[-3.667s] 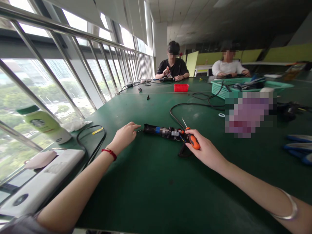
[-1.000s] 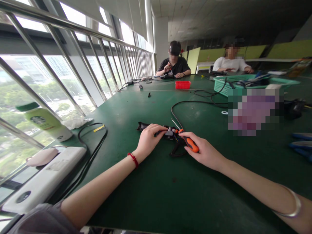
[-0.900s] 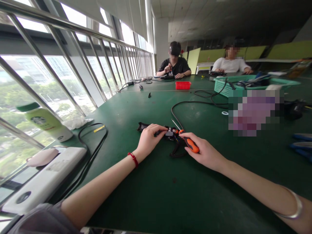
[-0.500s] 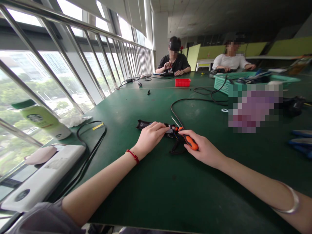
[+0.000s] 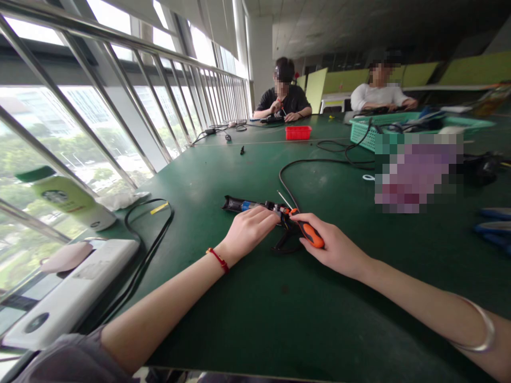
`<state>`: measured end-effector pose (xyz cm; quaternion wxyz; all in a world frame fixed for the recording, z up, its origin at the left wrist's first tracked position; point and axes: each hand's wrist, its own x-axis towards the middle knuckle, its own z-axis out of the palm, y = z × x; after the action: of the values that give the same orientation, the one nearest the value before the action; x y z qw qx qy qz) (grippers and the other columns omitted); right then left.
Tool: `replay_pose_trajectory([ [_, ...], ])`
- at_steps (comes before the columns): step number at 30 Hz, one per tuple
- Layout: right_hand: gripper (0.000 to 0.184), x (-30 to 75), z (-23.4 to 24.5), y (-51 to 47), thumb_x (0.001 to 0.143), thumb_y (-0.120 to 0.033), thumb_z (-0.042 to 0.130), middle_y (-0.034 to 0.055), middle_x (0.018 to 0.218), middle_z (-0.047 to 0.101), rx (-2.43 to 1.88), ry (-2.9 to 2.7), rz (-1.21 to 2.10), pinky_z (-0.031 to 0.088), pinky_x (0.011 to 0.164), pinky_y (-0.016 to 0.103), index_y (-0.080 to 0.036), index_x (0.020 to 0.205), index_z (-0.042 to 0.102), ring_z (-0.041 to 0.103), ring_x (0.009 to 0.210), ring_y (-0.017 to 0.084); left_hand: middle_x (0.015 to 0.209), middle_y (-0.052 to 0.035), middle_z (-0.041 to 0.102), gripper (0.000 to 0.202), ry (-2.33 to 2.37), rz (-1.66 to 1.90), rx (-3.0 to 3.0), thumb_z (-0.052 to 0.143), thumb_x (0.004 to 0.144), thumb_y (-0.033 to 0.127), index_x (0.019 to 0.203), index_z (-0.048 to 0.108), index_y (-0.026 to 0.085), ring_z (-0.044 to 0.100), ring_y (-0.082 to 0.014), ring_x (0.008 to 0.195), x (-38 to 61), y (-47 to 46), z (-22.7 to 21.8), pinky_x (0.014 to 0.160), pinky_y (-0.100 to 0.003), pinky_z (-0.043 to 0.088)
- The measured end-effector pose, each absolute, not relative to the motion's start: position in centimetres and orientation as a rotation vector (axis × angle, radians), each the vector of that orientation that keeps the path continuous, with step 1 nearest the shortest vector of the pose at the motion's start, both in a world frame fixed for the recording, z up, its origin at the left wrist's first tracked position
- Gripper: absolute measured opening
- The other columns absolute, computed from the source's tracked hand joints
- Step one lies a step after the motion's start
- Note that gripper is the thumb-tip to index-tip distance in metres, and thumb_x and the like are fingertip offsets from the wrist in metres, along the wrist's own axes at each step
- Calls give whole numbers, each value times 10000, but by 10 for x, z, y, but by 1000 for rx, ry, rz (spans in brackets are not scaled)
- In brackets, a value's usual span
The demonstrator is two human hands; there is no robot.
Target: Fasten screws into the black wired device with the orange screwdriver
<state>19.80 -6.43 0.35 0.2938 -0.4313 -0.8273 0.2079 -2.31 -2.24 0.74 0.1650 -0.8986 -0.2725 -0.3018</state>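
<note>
An opened black corded device lies on the green table in front of me, with a blue part and loose wires showing inside its shell. My left hand bends over its near side, fingers together at the wired end; the fingertips are partly hidden. Beside that end, my right hand wraps round the orange and black handle of a screwdriver. The screwdriver's thin shaft points up and away to the left, apart from the device. A black curved piece lies just below the wires.
A black cord runs back toward a green basket of tools. Farther off stands a red tray. Left are a bottle, a white case and a looped cable. Blue-handled tools lie right. Two people sit opposite.
My left hand has slid slightly right and down along the device, uncovering the blue part. My right hand still holds the screwdriver in nearly the same place.
</note>
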Motion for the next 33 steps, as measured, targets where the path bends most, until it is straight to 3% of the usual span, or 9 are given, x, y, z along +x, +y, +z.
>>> replay_pose_trajectory([
  [9, 325, 187, 4, -77, 848, -304, 495, 59, 1091, 635, -1209, -2022, 593, 487, 856, 363, -238, 1165, 469, 625, 949, 203, 873, -32, 666, 224, -804, -866, -2515, 460, 924, 311, 870, 649, 202, 556, -145, 836, -25, -18, 7, 749, -279, 421],
  [15, 296, 192, 5, -76, 857, -310, 521, 41, 1061, 658, -1094, -1866, 600, 486, 859, 308, -237, 1141, 487, 634, 956, 167, 899, -44, 668, 235, -771, -855, -2626, 432, 936, 286, 924, 646, 191, 557, -144, 849, -28, -19, 6, 780, -277, 448],
  [19, 233, 196, 12, -80, 868, -310, 507, 26, 931, 675, -1004, -1899, 408, 500, 718, 276, -226, 1081, 546, 641, 793, 147, 908, -47, 671, 228, -742, -884, -2648, 437, 933, 267, 929, 650, 186, 557, -144, 866, -28, -20, 6, 802, -273, 459],
  [23, 158, 199, 18, -83, 851, -261, 519, 30, 942, 681, -936, -1866, 146, 491, 739, 304, -237, 988, 593, 637, 818, 166, 906, -42, 668, 214, -721, -820, -2591, 460, 922, 265, 925, 666, 207, 556, -153, 869, -27, -19, 7, 819, -306, 445],
  [25, 144, 200, 19, -84, 830, -232, 539, 26, 857, 670, -922, -1808, 120, 501, 670, 284, -232, 969, 572, 638, 765, 163, 940, -44, 659, 211, -729, -760, -2560, 467, 917, 278, 937, 671, 229, 554, -162, 888, -29, -19, 11, 844, -333, 432],
  [29, 223, 201, 20, -84, 756, -182, 606, 4, 782, 610, -856, -1736, 185, 517, 583, 248, -220, 954, 509, 637, 659, 141, 1112, -60, 609, 245, -809, -654, -2592, 491, 898, 354, 1063, 643, 256, 541, -192, 987, -42, -16, 19, 914, -367, 416],
  [33, 182, 204, 24, -85, 736, -160, 596, 3, 785, 594, -826, -1763, 87, 510, 563, 248, -217, 895, 528, 620, 620, 128, 1311, -91, 504, 583, -1006, -609, -2635, 526, 840, 504, 1334, 432, 207, 459, -240, 1188, -58, -6, 19, 1076, -436, 287],
])
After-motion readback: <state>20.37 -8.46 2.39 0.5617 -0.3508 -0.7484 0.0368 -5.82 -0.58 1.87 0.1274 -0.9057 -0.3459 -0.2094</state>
